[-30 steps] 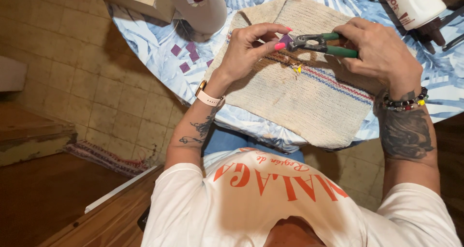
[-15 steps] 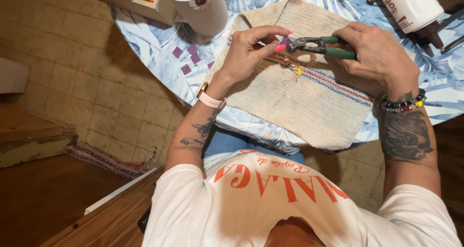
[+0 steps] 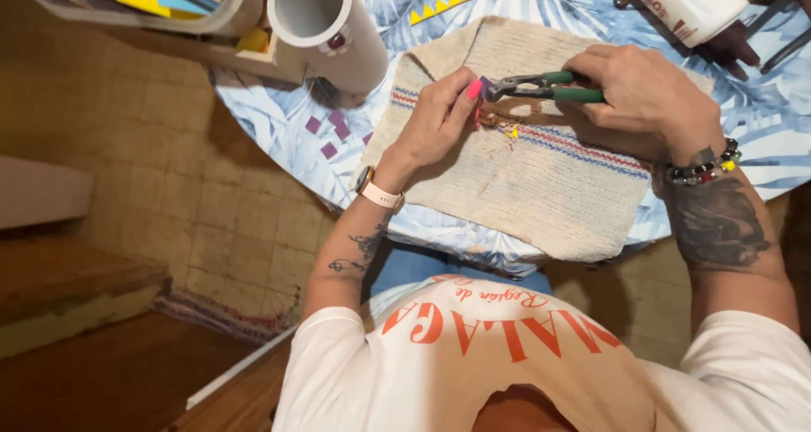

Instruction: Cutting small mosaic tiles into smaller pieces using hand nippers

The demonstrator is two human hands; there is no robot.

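R hand [image 3: 642, 90] clamped on green-handled nippers [image 3: 541, 86], jaws at small purple tile [image 3: 485, 86] pinched by L hand [image 3: 435, 119], above beige cloth [image 3: 541, 187]. Cut not visibly made; loose purple tiles [image 3: 329, 132] left of cloth on tabletop [image 3: 279, 111].

Not much packaging here tbh. There's a white plastic bottle [image 3: 688, 1] lying tilted at the top right edge of the bench [image 3: 279, 103], with a label printed in red letters on its side. Near the top left a white cylinder container [image 3: 325, 27] lies on its side, open end facing up, with a small round dark red sticker [image 3: 336, 41] on its wall. No screens or signs.
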